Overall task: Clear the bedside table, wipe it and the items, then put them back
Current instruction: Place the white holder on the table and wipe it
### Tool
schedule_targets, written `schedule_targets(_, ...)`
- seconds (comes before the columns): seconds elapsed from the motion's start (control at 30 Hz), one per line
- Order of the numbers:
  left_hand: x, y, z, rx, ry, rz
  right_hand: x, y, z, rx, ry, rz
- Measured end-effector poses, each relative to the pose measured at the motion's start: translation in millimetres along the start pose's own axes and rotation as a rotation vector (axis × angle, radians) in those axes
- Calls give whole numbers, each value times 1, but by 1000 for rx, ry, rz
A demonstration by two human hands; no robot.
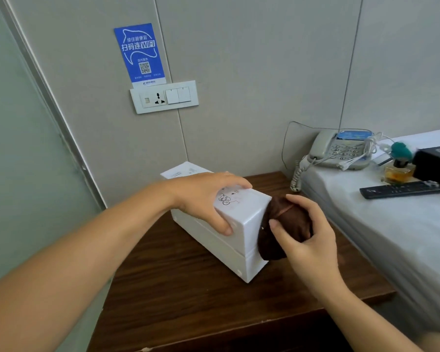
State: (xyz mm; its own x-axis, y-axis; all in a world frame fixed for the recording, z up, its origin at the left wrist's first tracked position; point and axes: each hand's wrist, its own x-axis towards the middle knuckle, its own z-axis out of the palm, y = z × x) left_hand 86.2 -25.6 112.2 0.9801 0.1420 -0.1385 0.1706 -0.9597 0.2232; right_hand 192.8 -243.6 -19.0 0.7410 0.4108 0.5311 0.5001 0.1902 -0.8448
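Right hand (305,233): nearest the camera; fingers curled round one bunched brown cloth (285,228), thumb on its front, pressing it against the near end face of the white box (235,226).
Left hand (205,199): lies palm-down over the box's top, fingers spread across the far edge, thumb clamped on the near side.
White box: one, lying on the dark wooden bedside table (188,295).
Bed (391,240): carries one telephone (341,151), one remote control (401,189), one perfume bottle (399,168).
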Motion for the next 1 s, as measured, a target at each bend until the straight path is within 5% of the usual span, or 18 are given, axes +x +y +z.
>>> schedule_targets(0.33, 15, -6, 13, -70, 82, 38, -31, 14, 33, -20, 37, -43)
schedule_targets(0.57, 16, -15, 9, -114, 71, -35, -29, 32, 16, -275, -239, 186)
schedule_targets(0.8, 16, -16, 10, -119, 99, -43, 9, 19, 7, -160, 28, 409)
schedule_targets(1.0, 18, -18, 12, -121, 119, -44, -32, 17, 12, -253, -322, 371)
